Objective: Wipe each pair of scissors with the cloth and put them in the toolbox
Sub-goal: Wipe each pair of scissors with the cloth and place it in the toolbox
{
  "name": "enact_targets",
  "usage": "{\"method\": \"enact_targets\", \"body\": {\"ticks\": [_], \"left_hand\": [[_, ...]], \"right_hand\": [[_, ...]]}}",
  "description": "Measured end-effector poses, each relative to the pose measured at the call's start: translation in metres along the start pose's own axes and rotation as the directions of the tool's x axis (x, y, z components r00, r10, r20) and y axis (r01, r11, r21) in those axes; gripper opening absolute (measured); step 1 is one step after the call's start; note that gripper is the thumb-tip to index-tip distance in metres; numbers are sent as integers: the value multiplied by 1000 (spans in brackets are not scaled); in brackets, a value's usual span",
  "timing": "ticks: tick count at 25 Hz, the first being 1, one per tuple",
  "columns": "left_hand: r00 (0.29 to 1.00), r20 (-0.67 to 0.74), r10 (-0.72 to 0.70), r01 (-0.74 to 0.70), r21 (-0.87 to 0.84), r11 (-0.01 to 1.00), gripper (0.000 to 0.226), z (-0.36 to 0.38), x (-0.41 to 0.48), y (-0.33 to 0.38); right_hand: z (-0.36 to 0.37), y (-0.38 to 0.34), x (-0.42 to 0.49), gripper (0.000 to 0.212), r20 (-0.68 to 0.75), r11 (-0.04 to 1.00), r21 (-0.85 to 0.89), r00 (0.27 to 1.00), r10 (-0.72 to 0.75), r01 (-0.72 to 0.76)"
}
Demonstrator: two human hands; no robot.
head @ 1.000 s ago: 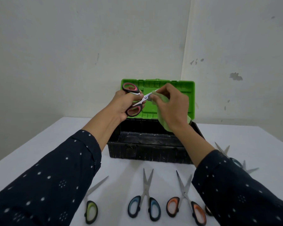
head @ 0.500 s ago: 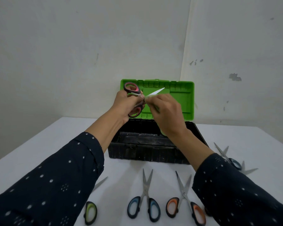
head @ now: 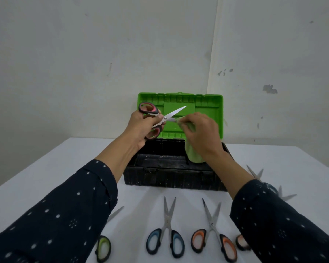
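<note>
1. No readable text, label, brand, number or sign in view.
2. Toolbox lid (head: 207,109): moulded ribs and panels only, no lettering legible.
3. Red-handled scissors (head: 176,112): blade is bare metal. Any stamp is too small to tell.
4. Blue-handled scissors (head: 168,220): handles are plain colour, nothing legible on the blades.

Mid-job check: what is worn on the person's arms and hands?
The left sleeve and right sleeve are dark navy with small white dots, ending partway up the forearms. The left hand and right hand are bare: no gloves or rings visible.
</note>
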State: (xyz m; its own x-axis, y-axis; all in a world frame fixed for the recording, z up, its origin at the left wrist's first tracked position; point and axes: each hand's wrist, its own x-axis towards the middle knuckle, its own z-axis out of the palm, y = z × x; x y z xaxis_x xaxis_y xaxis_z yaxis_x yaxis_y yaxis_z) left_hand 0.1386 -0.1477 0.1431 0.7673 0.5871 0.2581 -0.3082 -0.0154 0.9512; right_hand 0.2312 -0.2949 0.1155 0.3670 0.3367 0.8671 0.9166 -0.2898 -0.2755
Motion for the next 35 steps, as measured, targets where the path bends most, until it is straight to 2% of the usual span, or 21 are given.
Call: {"method": "enact_targets", "body": {"ticks": [1, 2, 4, 5, 6, 7, 9, 13, 15, 16, 18, 19, 21, 22, 24, 26, 28, 29, 30, 32, 35], "left_hand": [[998, 1, 58, -58, 33, 998, 13, -2, -1, -2], [990, 12, 138, -139, 89, 986, 13, -5, -1, -3], [947, 77, 311, -321, 219, 921, 12, -8, -2, -7], [917, 122, 381, -400, 279, 873, 13, -8, -2, -9], [885, 168, 434, -465, 334, 819, 14, -6, -2, -11], [854, 212, 475, -520, 378, 766, 14, -3, -2, -14], [809, 278, 517, -587, 410, 698, 14, 3, -5, -17], [729, 416, 544, -684, 406, 606, 8, 5, -16, -18], [753, 420, 506, -657, 447, 607, 18, 1, -15, -17], [802, 391, 453, -597, 486, 638, 29, -1, -13, -18], [929, 307, 207, -334, 452, 827, 37, -7, -11, -15], [956, 291, 31, -129, 324, 937, 31, -9, -11, -11], [919, 305, -248, 233, 85, 969, 13, -10, -12, -6], [902, 308, -302, 294, 75, 953, 8, -9, -11, -6], [907, 284, -311, 286, 126, 950, 3, -4, -10, -7], [932, 231, -278, 252, 134, 958, 4, -2, -8, -11], [961, 149, -231, 203, 183, 962, 5, -5, -5, -12], [973, 113, -202, 170, 241, 955, 4, -8, -4, -13], [982, 83, -168, 135, 304, 943, 3, -10, -2, -16], [993, 56, -100, 70, 394, 916, 4, -11, -2, -20], [997, 71, -24, -9, 431, 902, 13, 2, -4, -21]], "right_hand": [[-5, 6, 3, 6, -1, 979, 82, 982, 189, -188], [-11, 12, 6, 8, 25, 886, 208, 907, 419, -415], [-19, 20, 15, 11, 240, 474, 484, 632, 737, -736], [-20, 22, 20, 10, 365, 280, 549, 527, 768, -788], [-19, 22, 24, 9, 448, 157, 573, 468, 762, -804], [-18, 18, 26, 17, 498, 79, 583, 433, 752, -809], [-15, 11, 29, 42, 522, 29, 589, 408, 749, -808], [-10, 2, 35, 38, 462, 44, 609, 399, 792, -792], [-10, 2, 36, 36, 457, 33, 617, 392, 798, -786], [-10, 2, 36, 37, 458, 26, 625, 394, 797, -780], [-15, 4, 37, 39, 455, 24, 639, 403, 795, -769], [-18, 5, 37, 40, 451, 26, 647, 410, 793, -762], [-20, 4, 36, 38, 456, 27, 650, 418, 786, -760], [-19, 3, 36, 36, 462, 32, 649, 427, 778, -760], [-17, 0, 32, 32, 475, 48, 643, 447, 758, -764], [-17, 2, 26, 29, 456, 52, 613, 406, 792, -789], [-21, 9, 19, 24, 350, 78, 613, 358, 866, -786], [-24, 11, 17, 22, 281, 125, 625, 371, 885, -771], [-26, 11, 16, 18, 215, 199, 637, 420, 882, -745], [-24, 4, 15, 11, 92, 408, 631, 586, 805, -660], [-10, -19, 8, 11, 5, 777, 467, 880, 475, -422]]}}
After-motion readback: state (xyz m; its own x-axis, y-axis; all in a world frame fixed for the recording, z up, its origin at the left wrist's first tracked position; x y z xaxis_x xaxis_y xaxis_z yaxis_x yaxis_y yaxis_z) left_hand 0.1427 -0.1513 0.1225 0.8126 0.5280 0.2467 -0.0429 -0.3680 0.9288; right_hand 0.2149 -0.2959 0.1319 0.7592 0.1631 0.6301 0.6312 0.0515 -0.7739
